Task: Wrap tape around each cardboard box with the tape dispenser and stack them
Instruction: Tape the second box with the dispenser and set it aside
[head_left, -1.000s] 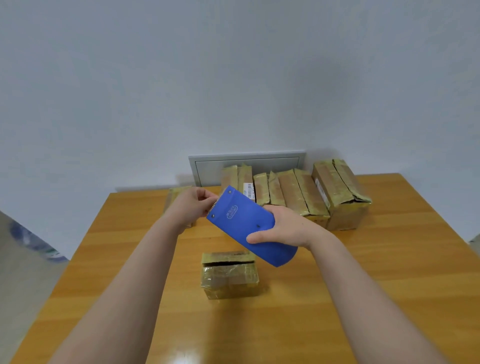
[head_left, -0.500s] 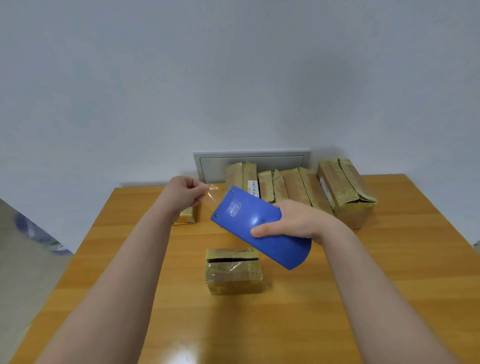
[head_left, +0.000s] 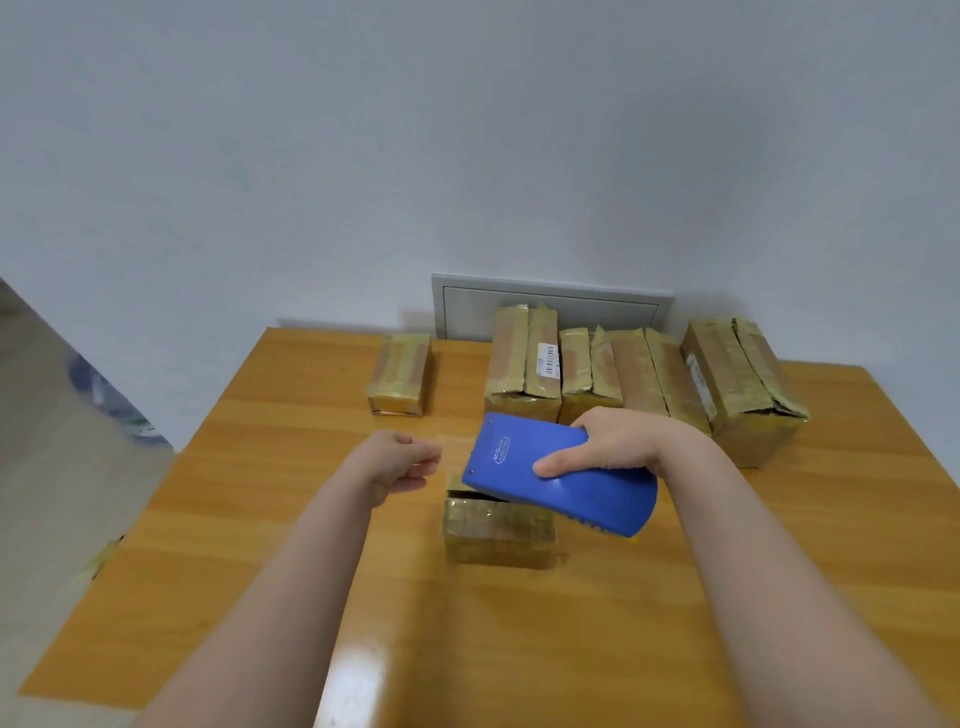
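Observation:
My right hand (head_left: 618, 441) grips a blue tape dispenser (head_left: 566, 483) and holds it tilted just above a small tape-wrapped cardboard box (head_left: 498, 530) in the middle of the wooden table (head_left: 260, 519). The dispenser hides the box's top right part. Just left of the dispenser's front edge, my left hand (head_left: 400, 462) has curled fingers that pinch the end of the clear tape, which is barely visible. A row of several larger taped boxes (head_left: 644, 379) stands at the back of the table. Another small wrapped box (head_left: 400, 374) lies alone at the back left.
A grey wall panel (head_left: 550, 301) sits behind the row of boxes. The table's left edge drops to the floor, where a blue and white object (head_left: 104, 400) lies. Bare tabletop stretches in front of the small box.
My left hand drew clear tape out from the dispenser, then both hands came down toward the small middle box. The dispenser now sits lower, right over the box.

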